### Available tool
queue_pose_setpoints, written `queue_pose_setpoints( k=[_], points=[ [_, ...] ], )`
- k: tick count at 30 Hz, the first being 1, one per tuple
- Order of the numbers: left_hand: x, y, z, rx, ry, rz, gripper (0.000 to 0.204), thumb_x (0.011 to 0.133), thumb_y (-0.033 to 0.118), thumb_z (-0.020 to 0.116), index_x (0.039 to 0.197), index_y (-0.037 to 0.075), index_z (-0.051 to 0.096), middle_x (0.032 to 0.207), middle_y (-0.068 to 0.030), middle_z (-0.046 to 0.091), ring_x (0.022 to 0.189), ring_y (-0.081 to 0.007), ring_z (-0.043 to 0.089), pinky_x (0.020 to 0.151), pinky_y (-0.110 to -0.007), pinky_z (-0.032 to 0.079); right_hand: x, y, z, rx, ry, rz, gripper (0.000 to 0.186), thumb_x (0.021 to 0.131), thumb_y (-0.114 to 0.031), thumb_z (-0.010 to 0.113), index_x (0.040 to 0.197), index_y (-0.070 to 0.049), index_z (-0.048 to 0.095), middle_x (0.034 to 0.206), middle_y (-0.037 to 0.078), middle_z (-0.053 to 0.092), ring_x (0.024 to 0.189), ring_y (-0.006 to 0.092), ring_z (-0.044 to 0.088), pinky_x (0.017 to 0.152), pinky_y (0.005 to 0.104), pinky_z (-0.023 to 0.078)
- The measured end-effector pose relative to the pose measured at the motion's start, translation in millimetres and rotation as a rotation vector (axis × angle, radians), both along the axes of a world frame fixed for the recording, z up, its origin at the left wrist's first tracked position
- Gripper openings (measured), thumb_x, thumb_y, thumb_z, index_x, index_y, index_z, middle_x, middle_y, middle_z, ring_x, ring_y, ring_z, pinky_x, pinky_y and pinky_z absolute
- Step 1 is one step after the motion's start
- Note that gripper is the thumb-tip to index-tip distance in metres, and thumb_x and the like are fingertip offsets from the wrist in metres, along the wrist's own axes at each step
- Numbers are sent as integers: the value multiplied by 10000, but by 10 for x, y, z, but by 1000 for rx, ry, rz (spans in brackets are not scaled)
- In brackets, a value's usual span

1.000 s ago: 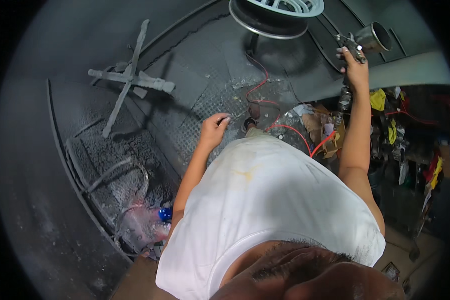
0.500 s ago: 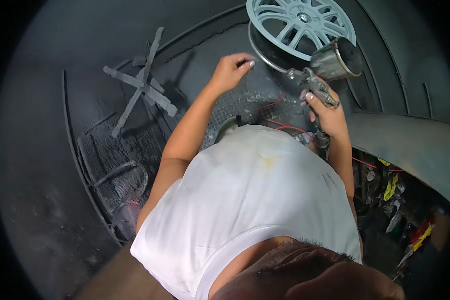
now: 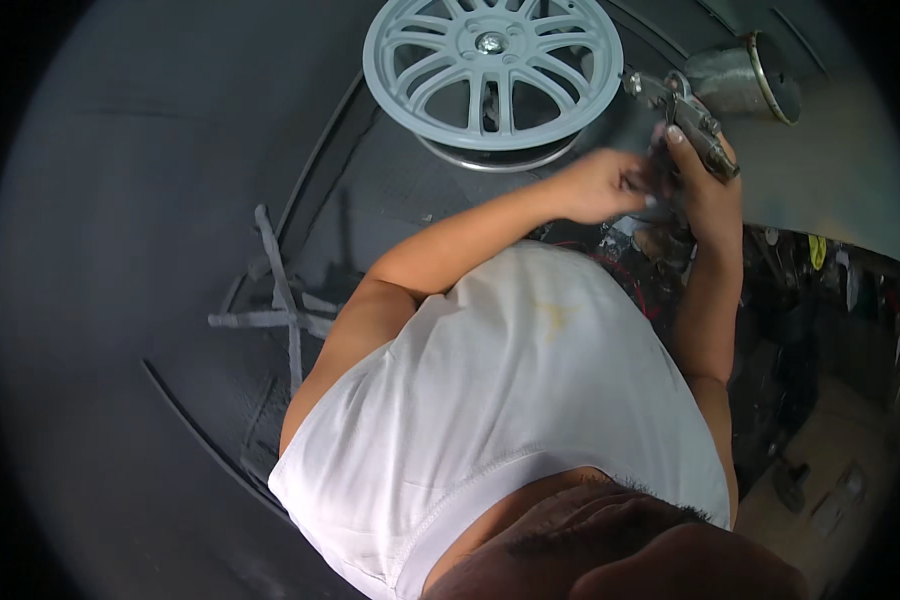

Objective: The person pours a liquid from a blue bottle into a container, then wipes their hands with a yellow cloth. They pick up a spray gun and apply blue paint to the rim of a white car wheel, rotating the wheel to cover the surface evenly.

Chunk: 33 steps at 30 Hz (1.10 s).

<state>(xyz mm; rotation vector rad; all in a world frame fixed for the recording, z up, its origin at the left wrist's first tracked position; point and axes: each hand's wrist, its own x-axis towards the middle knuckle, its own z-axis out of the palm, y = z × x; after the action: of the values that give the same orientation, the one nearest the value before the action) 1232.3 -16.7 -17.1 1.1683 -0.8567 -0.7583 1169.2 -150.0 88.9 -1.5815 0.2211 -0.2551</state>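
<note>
My right hand (image 3: 705,185) is wrapped round a metal spray gun (image 3: 675,100), thumb along its body; the gun's metal cup (image 3: 730,85) sticks out to the right. My left hand (image 3: 600,188) is motion-blurred just left of the gun's lower part, fingers curled toward it; whether they grip anything is unclear. A pale grey multi-spoke wheel rim (image 3: 490,44) sits raised above and left of both hands, close to the gun's nozzle.
A paint-crusted cross-shaped stand (image 3: 280,318) is at left on the dark, coated surface. A pale panel (image 3: 820,190) spans the right, with dark clutter and a yellow rag (image 3: 818,252) beneath. Red hose shows behind my shirt.
My left hand has moved up and rightward to beside the spray gun. The view has shifted, so the rim shows face-on and farther left, and the cross stand sits lower.
</note>
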Motion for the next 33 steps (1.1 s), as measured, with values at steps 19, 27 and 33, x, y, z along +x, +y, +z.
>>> queue_pose_setpoints(
  k=[19,27,33],
  points=[
    [98,392,56,-68,-35,-129,229,790,172,785,927,32,667,829,-70,677,733,-169,628,695,-316,494,161,699,252,74,223,-100,422,912,-80,636,1302,25,514,975,66,645,786,120,608,527,223,462],
    [265,301,-6,4,-26,-177,280,767,208,801,942,28,676,840,-74,684,763,-176,642,728,-315,502,202,512,79,19,203,-48,451,919,-135,654,1315,22,506,956,61,649,795,116,606,558,220,472],
    [302,-1,-366,-47,-38,-296,250,808,214,761,937,28,654,855,-76,654,783,-170,603,726,-315,477,232,314,-250,-40,173,-189,407,935,-183,644,1271,23,542,899,55,639,791,142,615,629,245,496]
  ],
)
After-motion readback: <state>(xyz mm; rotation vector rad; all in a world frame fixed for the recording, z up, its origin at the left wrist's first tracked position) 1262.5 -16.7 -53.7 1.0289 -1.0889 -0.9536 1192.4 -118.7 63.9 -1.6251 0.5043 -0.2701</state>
